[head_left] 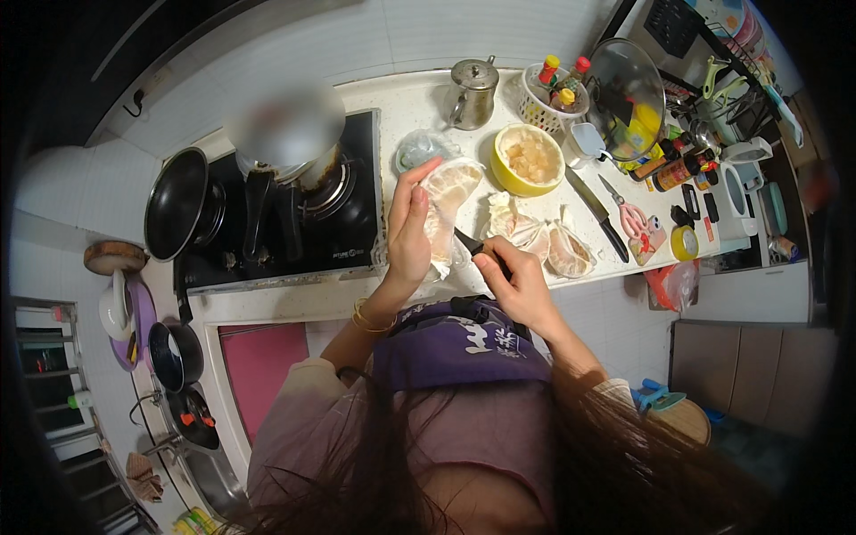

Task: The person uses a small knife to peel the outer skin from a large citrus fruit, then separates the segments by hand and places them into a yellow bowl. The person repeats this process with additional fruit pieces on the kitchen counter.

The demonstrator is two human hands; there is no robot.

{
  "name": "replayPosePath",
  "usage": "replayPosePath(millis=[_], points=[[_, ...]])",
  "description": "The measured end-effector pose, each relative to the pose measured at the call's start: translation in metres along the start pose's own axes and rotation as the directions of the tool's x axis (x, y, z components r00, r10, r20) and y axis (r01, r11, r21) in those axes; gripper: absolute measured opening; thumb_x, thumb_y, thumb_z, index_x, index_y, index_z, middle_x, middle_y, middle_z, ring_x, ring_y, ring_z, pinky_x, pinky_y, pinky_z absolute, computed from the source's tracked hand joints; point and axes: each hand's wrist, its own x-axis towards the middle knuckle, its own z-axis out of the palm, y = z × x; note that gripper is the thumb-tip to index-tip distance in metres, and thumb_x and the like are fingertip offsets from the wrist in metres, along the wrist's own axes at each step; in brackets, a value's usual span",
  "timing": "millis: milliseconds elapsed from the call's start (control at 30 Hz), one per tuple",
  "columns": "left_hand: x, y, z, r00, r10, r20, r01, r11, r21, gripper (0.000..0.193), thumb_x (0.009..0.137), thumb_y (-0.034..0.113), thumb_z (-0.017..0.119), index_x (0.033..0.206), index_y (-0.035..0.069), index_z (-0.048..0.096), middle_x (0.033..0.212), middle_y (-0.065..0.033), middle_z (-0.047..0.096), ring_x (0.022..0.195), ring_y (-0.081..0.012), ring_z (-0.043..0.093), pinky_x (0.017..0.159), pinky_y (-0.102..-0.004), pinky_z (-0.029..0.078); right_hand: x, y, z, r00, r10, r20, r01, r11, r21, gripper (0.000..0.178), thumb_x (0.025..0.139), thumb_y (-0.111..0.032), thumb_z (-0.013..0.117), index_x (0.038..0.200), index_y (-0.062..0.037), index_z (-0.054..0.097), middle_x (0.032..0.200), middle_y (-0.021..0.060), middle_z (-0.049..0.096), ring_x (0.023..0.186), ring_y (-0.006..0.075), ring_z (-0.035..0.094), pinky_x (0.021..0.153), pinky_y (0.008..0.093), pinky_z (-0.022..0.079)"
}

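Citrus piece [452, 191] in left hand [409, 239], long axis pointing away, slightly rightward

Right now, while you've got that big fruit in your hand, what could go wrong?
The dark tool in the right hand points toward the fruit held by the left hand, so a slip might hurt those fingers. The big knife lies with its handle near the front edge of the counter, so a bump might knock it down. The fruit piece near that edge might fall too.
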Motion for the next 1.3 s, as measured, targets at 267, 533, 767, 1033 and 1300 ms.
replayPosePath(millis=[267,533,767,1033,1300], points=[[0.001,0.006,0.0,0.999,0.017,0.029,-0.019,0.997,0.075,0.047,0.101,0.03,0.023,0.123,-0.005,0.045,0.127,-0.0159,0.048,0.12,-0.0207,0.043,0.104,-0.0311,0.027,0.001,-0.006,0.005,0.997,-0.075,-0.036,0.074,0.997,-0.005,0.018,0.09,-0.015,0.054,0.082,0.0004,0.051,0.056,0.0033,0.043,0.052,0.0093,0.038,0.048,0.0262,0.033],[-0.001,0.005,0.003,0.999,-0.008,0.035,0.007,1.0,0.027,0.046,0.101,0.029,0.023,0.123,-0.005,0.045,0.126,-0.016,0.049,0.121,-0.0205,0.042,0.104,-0.0306,0.027,-0.002,-0.01,-0.001,0.993,-0.089,-0.079,0.081,0.992,-0.102,0.015,0.088,-0.012,0.057,0.083,0.0014,0.053,0.059,0.0131,0.051,0.047,0.0215,0.047,0.049,0.0307,0.039],[-0.002,0.006,0.007,1.0,-0.015,-0.027,0.016,0.999,0.037,0.046,0.099,0.029,0.026,0.124,-0.005,0.045,0.125,-0.015,0.048,0.118,-0.0189,0.042,0.103,-0.0306,0.026,-0.006,-0.01,-0.003,0.996,-0.059,-0.06,0.055,0.996,-0.075,0.015,0.088,-0.012,0.056,0.083,0.0018,0.053,0.06,0.0132,0.051,0.049,0.0203,0.046,0.05,0.0307,0.039],[0.0,0.006,0.007,0.999,-0.005,-0.043,0.005,1.0,0.008,0.044,0.101,0.026,0.022,0.124,-0.005,0.045,0.125,-0.0143,0.049,0.12,-0.0193,0.042,0.104,-0.0297,0.026,-0.008,-0.001,0.0,0.998,-0.047,-0.032,0.047,0.999,-0.006,0.015,0.089,-0.012,0.055,0.084,0.0018,0.053,0.059,0.0102,0.048,0.049,0.0179,0.044,0.049,0.0296,0.038],[0.002,0.002,0.007,0.996,0.005,-0.084,-0.002,0.999,0.041,0.045,0.1,0.027,0.023,0.124,-0.004,0.045,0.125,-0.0143,0.049,0.117,-0.0191,0.043,0.102,-0.0297,0.027,-0.009,-0.005,0.002,0.996,-0.085,-0.041,0.084,0.996,-0.03,0.015,0.089,-0.013,0.055,0.085,0.0012,0.053,0.059,0.0107,0.049,0.049,0.0185,0.046,0.049,0.0299,0.039]])
